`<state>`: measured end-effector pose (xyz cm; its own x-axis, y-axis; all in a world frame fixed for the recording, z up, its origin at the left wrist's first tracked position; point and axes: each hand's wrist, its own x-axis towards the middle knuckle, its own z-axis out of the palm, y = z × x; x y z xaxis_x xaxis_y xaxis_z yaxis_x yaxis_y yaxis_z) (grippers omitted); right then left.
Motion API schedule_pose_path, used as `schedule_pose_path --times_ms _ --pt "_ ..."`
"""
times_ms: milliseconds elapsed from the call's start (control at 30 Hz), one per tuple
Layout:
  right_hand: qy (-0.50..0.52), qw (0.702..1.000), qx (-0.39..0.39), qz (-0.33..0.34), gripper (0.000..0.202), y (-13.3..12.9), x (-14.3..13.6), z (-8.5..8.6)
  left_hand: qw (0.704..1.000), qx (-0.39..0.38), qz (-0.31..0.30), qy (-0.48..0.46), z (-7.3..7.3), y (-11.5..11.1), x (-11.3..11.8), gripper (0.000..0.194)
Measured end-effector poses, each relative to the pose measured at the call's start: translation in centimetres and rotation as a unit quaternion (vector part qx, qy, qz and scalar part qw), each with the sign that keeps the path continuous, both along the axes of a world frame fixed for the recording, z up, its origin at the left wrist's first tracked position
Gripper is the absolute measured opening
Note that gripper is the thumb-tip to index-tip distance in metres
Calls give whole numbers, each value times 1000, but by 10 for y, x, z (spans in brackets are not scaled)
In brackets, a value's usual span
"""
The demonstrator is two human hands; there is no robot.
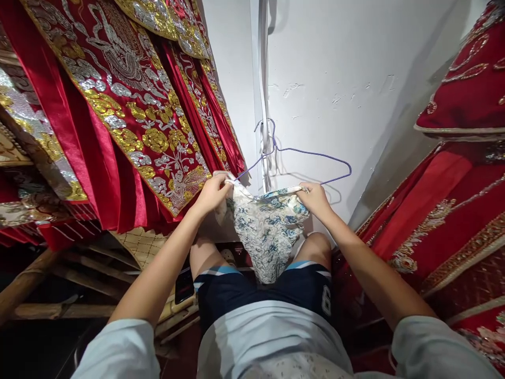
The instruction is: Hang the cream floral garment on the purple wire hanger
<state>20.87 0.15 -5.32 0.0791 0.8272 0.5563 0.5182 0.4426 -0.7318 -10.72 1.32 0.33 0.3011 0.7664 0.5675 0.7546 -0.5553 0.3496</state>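
A white garment with a blue and green floral print (268, 231) hangs between my two hands, its lower part drooping toward my lap. My left hand (215, 192) pinches its upper left edge, close to one end of a purple wire hanger (311, 152). At the upper right edge, my right hand (313, 197) grips the cloth with closed fingers. The hanger's hook is up by a white vertical pole, and its lower left part passes behind the garment. I cannot tell whether the cloth is fastened to the hanger.
Red embroidered costumes (153, 121) with gold and silver hang at the left; more red garments (442, 210) hang at the right. Ahead is a white wall (335, 63) with a pole. A bamboo frame (59, 310) and a dark phone (184, 287) are at lower left.
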Motion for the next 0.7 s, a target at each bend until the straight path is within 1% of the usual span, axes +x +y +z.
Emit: schedule_pose_path --times_ms 67,133,167,233,267,300,333,367,433,467,500,533,600,700 --pt "14 1000 -12 21 19 0 -7 -3 997 68 -36 3 3 0 15 17" --pt "29 998 -22 42 18 -1 -13 -7 993 94 -67 3 3 2 31 16" --pt "32 998 -23 51 18 -1 -14 -8 993 96 -69 -14 2 4 37 21" --pt "24 997 -19 66 15 -4 -13 -10 993 88 -48 -70 0 8 44 36" --pt "19 997 -15 69 11 -6 -9 -10 992 83 -30 -94 -1 11 44 40" --pt "18 998 -8 65 13 -9 -4 -9 991 81 -13 -105 -1 14 43 40" --pt "22 998 3 50 26 -11 2 -8 992 81 2 -101 -2 16 41 38" --pt "31 999 18 26 43 -13 9 -6 992 84 13 -89 -1 18 37 36" --pt "50 997 50 -39 76 -16 26 -1 993 95 21 -65 0 21 32 33" --pt "50 995 61 -66 86 -15 34 2 993 99 18 -59 1 21 31 33" --pt "39 994 61 -83 91 -13 42 6 993 102 15 -53 2 22 30 34" --pt "22 994 51 -90 92 -10 49 10 993 104 15 -47 4 21 30 33" --pt "-22 996 12 -88 81 -5 60 21 993 109 25 -37 7 21 30 30" --pt "-59 995 -28 -71 44 -4 70 40 986 146 52 -56 12 23 24 21"
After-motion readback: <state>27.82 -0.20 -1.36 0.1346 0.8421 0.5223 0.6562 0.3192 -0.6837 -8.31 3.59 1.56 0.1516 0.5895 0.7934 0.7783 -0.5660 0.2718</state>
